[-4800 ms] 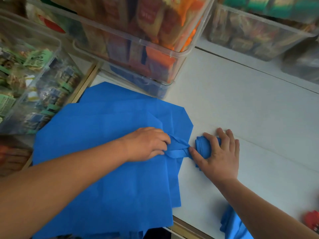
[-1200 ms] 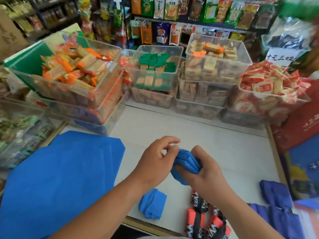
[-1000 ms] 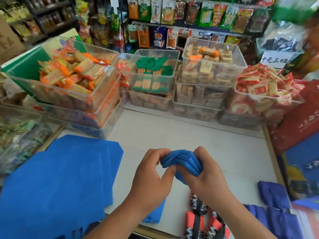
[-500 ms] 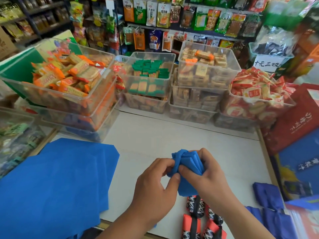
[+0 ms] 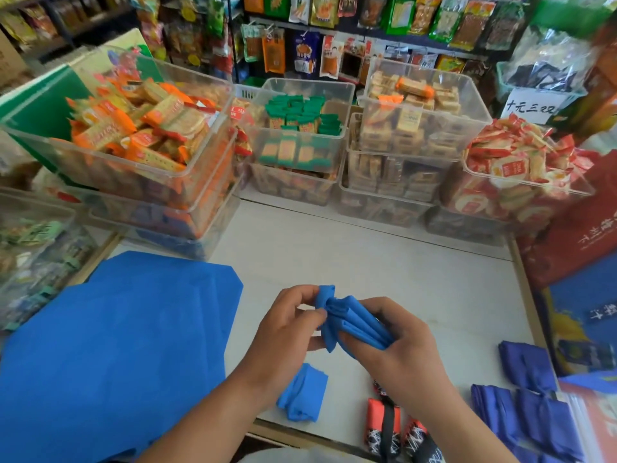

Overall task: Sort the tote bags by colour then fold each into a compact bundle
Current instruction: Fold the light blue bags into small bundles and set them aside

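Head view. The person's two hands meet above the middle of the white table (image 5: 367,259), and between them is a half-folded bright blue tote bag (image 5: 354,320), lifted clear of the surface. The left hand (image 5: 287,329) pinches the bag's upper, bunched end between thumb and curled fingers. The right hand (image 5: 397,359) is wrapped round the pleated body of the bag, fingers curled beneath it and thumb lying over the top.

Directly below the left wrist, near the table's front edge, lies a finished bright blue bundle (image 5: 302,394). To the left, a stack of flat, unfolded bright blue bags (image 5: 117,345) covers that corner of the table and hangs over its front edge. Beneath the right forearm, at the front edge, sit red bundles with black bands (image 5: 384,426); how many there are cannot be told. Further right, a group of dark blue bundles (image 5: 531,409) lies close together, well apart from the bright blue ones.

Along the back of the table stand stacked clear bins of wrapped snacks: orange packets (image 5: 133,138) at left, green packets (image 5: 300,121) beside them, tan packets (image 5: 417,101) next, and red-and-white packets (image 5: 521,158) at right. A handwritten paper sign (image 5: 531,106) stands behind the last bin. A red bag (image 5: 574,228) leans at the table's right side. Hanging snack packets (image 5: 334,15) line the wall behind.
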The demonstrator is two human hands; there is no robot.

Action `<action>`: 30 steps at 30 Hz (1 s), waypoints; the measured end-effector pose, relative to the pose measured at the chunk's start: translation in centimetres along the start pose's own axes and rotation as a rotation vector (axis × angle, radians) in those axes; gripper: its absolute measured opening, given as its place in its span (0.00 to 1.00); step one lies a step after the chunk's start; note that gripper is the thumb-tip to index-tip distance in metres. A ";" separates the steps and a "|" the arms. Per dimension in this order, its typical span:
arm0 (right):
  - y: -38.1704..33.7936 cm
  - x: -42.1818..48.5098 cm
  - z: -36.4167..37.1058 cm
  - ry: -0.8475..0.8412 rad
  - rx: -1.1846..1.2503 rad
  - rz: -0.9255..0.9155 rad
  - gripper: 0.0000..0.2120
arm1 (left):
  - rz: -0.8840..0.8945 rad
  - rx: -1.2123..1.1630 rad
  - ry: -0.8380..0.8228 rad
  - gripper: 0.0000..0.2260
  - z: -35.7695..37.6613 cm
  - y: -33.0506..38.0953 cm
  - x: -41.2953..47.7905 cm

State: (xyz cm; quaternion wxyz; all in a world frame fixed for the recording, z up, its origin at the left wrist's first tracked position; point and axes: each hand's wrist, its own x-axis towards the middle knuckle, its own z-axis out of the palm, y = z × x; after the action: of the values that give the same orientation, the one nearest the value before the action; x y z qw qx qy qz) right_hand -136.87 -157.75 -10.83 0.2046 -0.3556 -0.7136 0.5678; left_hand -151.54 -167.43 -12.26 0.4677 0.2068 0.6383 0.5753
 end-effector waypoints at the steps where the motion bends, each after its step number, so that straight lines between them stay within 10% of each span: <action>1: 0.1 0.1 0.4 -0.016 -0.030 -0.010 0.19 | -0.026 -0.039 -0.016 0.09 -0.4 0.1 0.0; 12: 1.5 2.5 3.8 -0.030 -0.379 -0.284 0.20 | -0.128 0.094 -0.210 0.17 -3.9 1.0 0.9; 30: -0.3 2.7 4.1 -0.172 0.096 -0.046 0.13 | -0.196 -0.056 -0.255 0.14 -5.9 1.3 1.3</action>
State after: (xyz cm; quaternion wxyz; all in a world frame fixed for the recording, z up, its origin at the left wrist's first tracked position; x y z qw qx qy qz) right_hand -141.59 -158.52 -11.98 0.1722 -0.2786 -0.7087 0.6249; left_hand -157.48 -169.27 -12.07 0.6045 0.2015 0.5746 0.5137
